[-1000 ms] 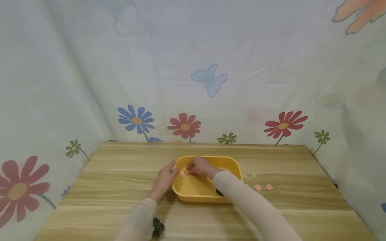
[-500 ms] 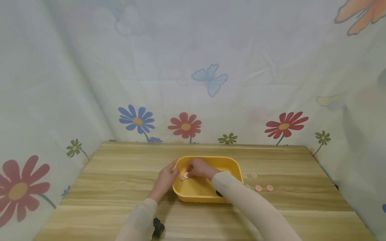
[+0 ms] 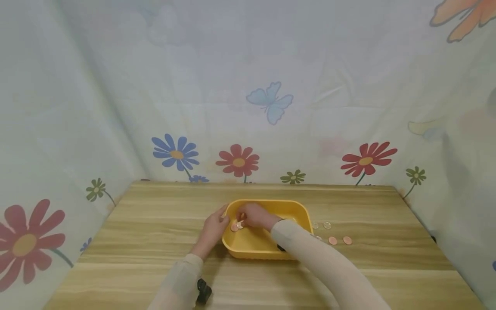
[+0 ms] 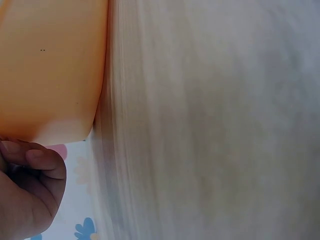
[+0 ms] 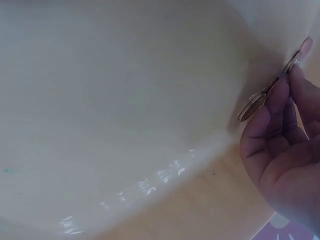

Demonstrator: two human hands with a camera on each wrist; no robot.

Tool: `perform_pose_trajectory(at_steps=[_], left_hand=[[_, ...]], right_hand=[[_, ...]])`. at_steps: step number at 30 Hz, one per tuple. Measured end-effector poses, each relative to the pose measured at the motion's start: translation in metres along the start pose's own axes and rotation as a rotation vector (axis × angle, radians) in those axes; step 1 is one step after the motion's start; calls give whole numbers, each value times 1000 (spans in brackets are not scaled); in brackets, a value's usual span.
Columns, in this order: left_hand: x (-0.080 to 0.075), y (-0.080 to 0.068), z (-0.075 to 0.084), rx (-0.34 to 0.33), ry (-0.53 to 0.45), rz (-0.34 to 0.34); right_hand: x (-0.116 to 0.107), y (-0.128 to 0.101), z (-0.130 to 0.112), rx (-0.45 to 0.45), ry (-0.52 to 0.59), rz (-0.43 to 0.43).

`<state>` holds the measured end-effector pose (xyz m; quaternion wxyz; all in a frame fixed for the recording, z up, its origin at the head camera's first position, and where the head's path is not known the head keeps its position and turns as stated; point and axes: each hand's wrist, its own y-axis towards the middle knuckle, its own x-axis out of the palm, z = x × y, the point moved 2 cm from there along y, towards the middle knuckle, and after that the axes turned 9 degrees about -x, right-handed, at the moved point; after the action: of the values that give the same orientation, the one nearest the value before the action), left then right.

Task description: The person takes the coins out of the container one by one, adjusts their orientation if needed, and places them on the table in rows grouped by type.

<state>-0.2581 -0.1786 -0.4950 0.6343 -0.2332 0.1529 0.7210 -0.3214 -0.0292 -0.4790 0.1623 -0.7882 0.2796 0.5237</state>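
Observation:
A yellow plastic tub [image 3: 248, 255] stands mid-table in the head view. My left hand [image 3: 212, 228] grips its left end, the thumb at the rim; in the left wrist view the curled fingers [image 4: 47, 162] lie against the tub's end wall. Inside the tub, my right hand [image 3: 255, 214] reaches to the left end and pinches a coin [image 5: 292, 62] between thumb and fingertips. Other coins lie close by: a copper-coloured one [image 3: 234, 227] and a pale one [image 3: 240, 225]. In the right wrist view one more coin [image 5: 251, 108] sits below the fingertips.
Two copper-coloured coins [image 3: 340, 240] and several pale coins [image 3: 327, 225] lie on the wooden table [image 3: 155, 215] right of the tub. The tub's wall and my right sleeve partly hide some. A flower-printed cloth [image 3: 310, 129] stands behind the table.
My right fingertips have shifted slightly leftward inside the tub. The pale coin beside the copper-coloured one shows more clearly than at first. My left hand has stayed at the rim.

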Motion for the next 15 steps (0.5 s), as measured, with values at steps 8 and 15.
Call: perform_pose_trajectory(at_steps=[8,15], left_hand=[[0,0,3,8,0,-2],[0,-1,3,-10,2,-10]], right_hand=[[-2,1,-2,68,-34,-11],[-2,0,-2,132,23,-35]])
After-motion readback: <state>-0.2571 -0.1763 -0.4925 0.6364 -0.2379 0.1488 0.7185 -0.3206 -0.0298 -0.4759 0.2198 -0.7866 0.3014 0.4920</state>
